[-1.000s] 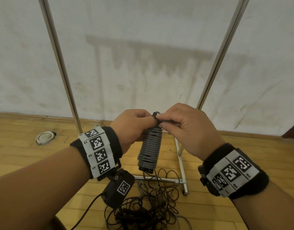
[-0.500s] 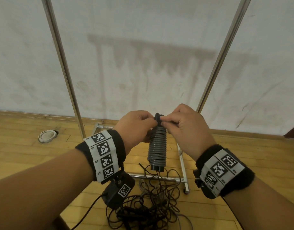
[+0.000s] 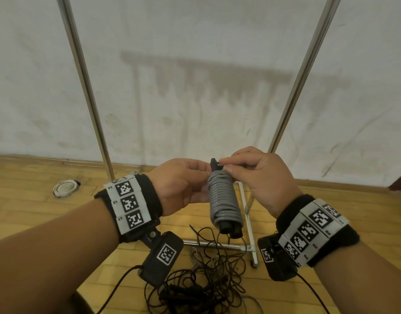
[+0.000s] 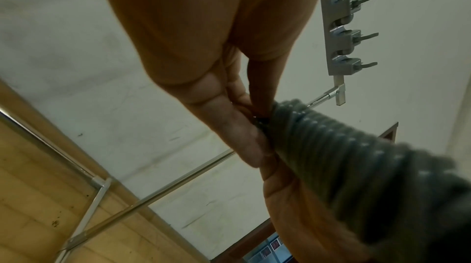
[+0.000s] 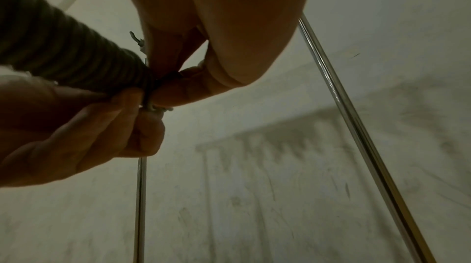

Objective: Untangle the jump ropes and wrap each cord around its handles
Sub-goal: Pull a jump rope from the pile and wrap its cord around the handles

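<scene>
A grey jump rope (image 3: 224,200) is coiled tightly round its two black handles, whose ends (image 3: 230,230) stick out below. I hold the bundle in the air in front of me. My left hand (image 3: 183,184) grips its upper part from the left. My right hand (image 3: 251,171) pinches the cord's end at the bundle's black top (image 3: 214,164). The wrist views show the grey coil (image 4: 356,156) (image 5: 63,53) with fingertips of both hands pressed at its top end. A tangle of black cords (image 3: 206,275) lies on the floor below.
A metal clothes rack has two upright poles (image 3: 86,87) (image 3: 301,82) and a wheeled base bar (image 3: 248,216) on the wooden floor, against a white wall. A small white coil (image 3: 66,188) lies on the floor at the left. Cables hang from the wrist cameras.
The grey bundle has swung from tilting left to hanging nearly upright and moved slightly right. Both hands stay on its top, the right hand's fingers working at the cord end.
</scene>
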Tool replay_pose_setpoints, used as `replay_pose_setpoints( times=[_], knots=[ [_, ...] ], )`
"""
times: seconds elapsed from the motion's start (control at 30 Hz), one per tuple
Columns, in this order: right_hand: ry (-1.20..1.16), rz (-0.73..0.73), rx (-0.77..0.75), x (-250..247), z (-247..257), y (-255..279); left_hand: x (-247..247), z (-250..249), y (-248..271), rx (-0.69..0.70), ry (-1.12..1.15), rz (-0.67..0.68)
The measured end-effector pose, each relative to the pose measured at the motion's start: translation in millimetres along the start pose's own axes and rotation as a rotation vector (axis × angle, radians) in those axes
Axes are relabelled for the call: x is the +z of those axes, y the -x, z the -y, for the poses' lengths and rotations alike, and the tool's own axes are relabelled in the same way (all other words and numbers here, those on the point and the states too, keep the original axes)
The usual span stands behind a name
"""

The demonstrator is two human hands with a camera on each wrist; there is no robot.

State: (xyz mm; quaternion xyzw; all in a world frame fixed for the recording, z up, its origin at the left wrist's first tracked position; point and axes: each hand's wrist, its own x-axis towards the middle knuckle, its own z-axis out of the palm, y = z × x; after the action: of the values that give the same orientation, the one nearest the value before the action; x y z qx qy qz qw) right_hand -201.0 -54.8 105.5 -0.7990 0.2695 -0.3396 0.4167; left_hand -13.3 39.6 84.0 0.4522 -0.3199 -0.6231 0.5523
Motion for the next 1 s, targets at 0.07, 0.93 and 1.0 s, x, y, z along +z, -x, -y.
replay_pose_setpoints(
  times=[0.07,0.93,1.0],
  knots=[
    [-0.079,0.022,-0.009,-3,0,0,0,0,3,-0.017,-0.009,0.061],
    [0.123,0.168,0.193,31,7,-18,-20,-12,-32,0.131,-0.328,-0.331],
    [0.360,0.251,0.221,45,3,-18,-22,-7,-38,0.126,-0.429,-0.415]
  ],
)
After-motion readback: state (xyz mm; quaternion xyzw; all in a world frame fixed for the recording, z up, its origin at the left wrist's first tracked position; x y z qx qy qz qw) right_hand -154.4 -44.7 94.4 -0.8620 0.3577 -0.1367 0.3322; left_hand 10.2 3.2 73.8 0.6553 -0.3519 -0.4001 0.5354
